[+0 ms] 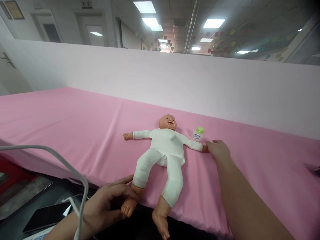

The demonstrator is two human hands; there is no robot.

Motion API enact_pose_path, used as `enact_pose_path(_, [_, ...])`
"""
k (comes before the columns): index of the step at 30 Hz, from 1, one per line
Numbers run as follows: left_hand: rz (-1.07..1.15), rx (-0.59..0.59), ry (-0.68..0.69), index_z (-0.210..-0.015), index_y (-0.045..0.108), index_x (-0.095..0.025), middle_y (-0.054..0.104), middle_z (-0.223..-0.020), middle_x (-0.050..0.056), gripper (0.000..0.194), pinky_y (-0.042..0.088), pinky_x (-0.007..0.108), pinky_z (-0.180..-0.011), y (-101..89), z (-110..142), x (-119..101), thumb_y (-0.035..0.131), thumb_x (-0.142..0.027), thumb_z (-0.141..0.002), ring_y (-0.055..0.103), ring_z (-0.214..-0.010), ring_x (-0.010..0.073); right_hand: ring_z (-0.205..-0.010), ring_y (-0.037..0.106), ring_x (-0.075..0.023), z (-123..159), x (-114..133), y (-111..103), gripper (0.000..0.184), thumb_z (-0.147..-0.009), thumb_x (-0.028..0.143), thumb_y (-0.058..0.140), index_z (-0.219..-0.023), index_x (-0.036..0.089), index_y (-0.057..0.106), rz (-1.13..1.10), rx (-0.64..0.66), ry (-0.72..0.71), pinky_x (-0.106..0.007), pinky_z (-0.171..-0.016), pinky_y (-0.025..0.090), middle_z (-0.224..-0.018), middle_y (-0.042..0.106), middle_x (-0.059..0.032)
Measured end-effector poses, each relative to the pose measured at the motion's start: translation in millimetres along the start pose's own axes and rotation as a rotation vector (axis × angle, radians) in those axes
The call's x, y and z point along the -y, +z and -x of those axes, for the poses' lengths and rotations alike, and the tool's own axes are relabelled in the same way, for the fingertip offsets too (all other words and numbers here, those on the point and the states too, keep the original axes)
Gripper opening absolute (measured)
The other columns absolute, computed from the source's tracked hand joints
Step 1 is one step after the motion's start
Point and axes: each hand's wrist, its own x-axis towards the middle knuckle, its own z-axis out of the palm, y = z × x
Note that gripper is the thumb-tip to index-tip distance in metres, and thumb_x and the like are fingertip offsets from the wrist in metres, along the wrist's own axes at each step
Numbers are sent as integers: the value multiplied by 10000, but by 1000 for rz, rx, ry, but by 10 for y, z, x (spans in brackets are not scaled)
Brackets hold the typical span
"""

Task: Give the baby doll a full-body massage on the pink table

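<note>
A baby doll (168, 143) in a white top and white trousers lies on its back on the pink sheet, arms spread wide and feet past the front edge. My left hand (107, 200) curls around the doll's foot (129, 205) on the left side, fingers by the ankle and thumb under the toes. On the right, my right hand (218, 150) pinches the doll's small hand (205, 148) at the end of its outstretched arm. Just above that arm stands a small clear bottle (197, 136) with a green cap.
Pink cloth (82, 123) covers the table, with a white partition (160, 80) behind it. A pale cable (67, 165) loops past my left wrist. Below it lie a black phone (47, 216) and a dark seat (37, 196). Something red (15, 173) shows at the left.
</note>
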Motion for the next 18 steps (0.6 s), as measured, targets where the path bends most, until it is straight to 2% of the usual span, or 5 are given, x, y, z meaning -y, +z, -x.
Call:
enact_pose_path(4, [79, 30, -65, -1105, 796, -290, 684, -1395, 105, 427, 594, 381, -838, -114, 35, -23, 829, -471, -719, 730, -1056, 339, -771, 713, -308, 122, 137, -173, 682, -767, 435, 656, -1373, 126, 613, 69, 86, 17, -418, -693, 540, -1011, 763, -179])
enact_pose_path(8, [-155, -286, -248, -1123, 769, -262, 770, -779, 49, 451, 491, 293, -511, -296, -164, -51, 735, -566, -791, 642, -544, 215, -1021, 713, -351, 402, 386, -399, 634, -839, 431, 591, -1408, 153, 579, 145, 44, -149, -420, -778, 539, -1226, 732, -176])
enact_pose_path(10, [-288, -416, -238, -1021, 769, -237, 787, -911, 61, 384, 507, 311, -547, -410, -368, -78, 703, -539, -794, 646, -567, 208, -992, 724, -322, 658, 506, -501, 541, -882, 419, 550, -1369, 189, 605, 119, 52, -276, -403, -768, 545, -1201, 746, -140])
enact_pose_path(13, [-550, -523, -205, -1168, 738, -245, 770, -1163, 84, 408, 534, 355, -727, -592, -712, -102, 646, -463, -836, 708, -807, 267, -759, 731, -263, 1174, 574, -584, 443, -922, 444, 534, -1317, 278, 647, -3, 153, -419, -366, -650, 553, -937, 770, -59])
enact_pose_path(18, [-932, -595, -262, -1268, 670, -212, 694, -1272, 163, 465, 499, 414, -803, -931, -1212, -45, 578, -397, -851, 664, -1074, 376, -572, 656, -177, 2058, 350, -480, 574, -849, 486, 715, -1397, 337, 629, -363, 325, -504, -301, -565, 577, -819, 724, 20])
